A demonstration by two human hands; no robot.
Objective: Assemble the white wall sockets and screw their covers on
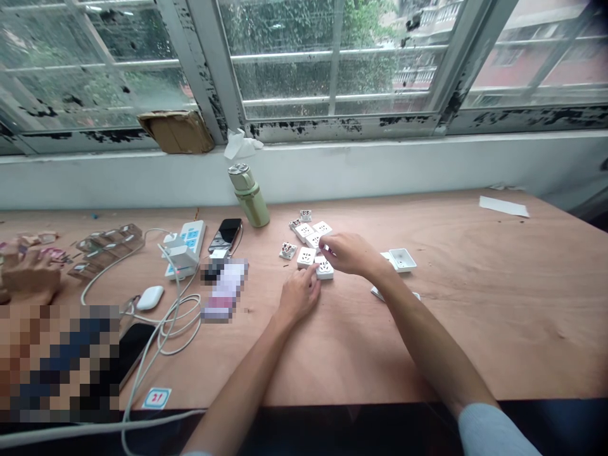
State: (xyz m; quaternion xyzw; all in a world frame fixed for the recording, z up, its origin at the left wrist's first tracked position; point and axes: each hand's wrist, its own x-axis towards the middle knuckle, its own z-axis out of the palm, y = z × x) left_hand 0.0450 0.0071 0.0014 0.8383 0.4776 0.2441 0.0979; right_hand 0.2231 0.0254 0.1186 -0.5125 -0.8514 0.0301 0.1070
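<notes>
My left hand (300, 292) rests on the table, its fingers curled at the near left edge of a white power socket (325, 269), with the index fingertip touching it. Just above and to the right, my right hand (350, 252) is closed in a pinch. Whatever sits between its fingertips is hidden. Another white socket (306, 256) lies left of the touched one. Beyond my hands, more white sockets (304, 232) lie close together, face up. Loose socket inserts with metal parts (287, 251) lie to the left and behind.
White open housings (403, 259) lie right, partly behind my right forearm. A green flask (251, 201) stands behind. To the left are a phone (225, 235), a power strip (192, 237), cables (173, 323) and an earbud case (151, 297). Another person's hand (31, 275) is at far left.
</notes>
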